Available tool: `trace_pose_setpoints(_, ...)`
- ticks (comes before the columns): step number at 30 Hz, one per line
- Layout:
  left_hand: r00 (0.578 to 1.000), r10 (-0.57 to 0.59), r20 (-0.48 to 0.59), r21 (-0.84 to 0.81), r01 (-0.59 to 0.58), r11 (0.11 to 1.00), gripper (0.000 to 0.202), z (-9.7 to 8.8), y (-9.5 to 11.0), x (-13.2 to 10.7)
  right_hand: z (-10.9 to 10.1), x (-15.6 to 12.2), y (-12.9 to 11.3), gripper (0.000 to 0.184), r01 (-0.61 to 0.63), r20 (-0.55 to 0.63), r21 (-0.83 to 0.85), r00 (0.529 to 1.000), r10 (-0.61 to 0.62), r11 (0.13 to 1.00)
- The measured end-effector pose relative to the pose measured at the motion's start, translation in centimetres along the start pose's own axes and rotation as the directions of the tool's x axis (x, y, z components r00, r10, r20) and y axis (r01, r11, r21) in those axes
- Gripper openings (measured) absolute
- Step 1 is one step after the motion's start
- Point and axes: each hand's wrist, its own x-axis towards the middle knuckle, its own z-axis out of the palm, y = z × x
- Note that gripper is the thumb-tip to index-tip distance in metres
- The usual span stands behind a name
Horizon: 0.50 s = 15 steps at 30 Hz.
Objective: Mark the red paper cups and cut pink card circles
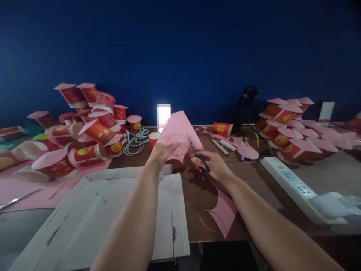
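My left hand (163, 152) pinches a sheet of pink paper (180, 126) by its left side, the thumb lying on its face. A circle is drawn on the sheet, and the lower edge has curved cuts. My right hand (211, 165) is closed round the dark handles of a pair of scissors (194, 146). The blades point up and left at the right side of the drawn circle. Below my right hand, a pink paper offcut (224, 212) with curved edges lies on the brown table (201, 227).
Red paper cups with pink discs (101, 131) are heaped at left, more (300, 150) at right. A flattened white cardboard (113, 210) lies front left. A power strip (293, 188), markers (220, 146), a coiled cable (135, 143) and a black bottle (246, 107) are around.
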Motion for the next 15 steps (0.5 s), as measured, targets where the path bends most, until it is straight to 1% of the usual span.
trace_pose_setpoints(5,1.0,-0.003,0.001,0.005,0.003,1.0,0.049,-0.26,-0.16,0.19,0.06,-0.08,-0.07,0.038,0.002,0.005,0.012,1.0,-0.002,1.0)
trace_pose_setpoints(12,1.0,0.014,0.014,-0.007,-0.014,1.0,0.044,-0.23,-0.01,0.15,0.04,-0.07,0.05,0.04,-0.004,0.005,0.016,1.0,0.004,1.0)
trace_pose_setpoints(15,1.0,0.0,0.008,-0.007,0.0,1.0,0.044,-0.21,0.16,0.06,0.01,-0.08,0.1,0.039,0.0,0.013,0.007,1.0,0.0,1.0)
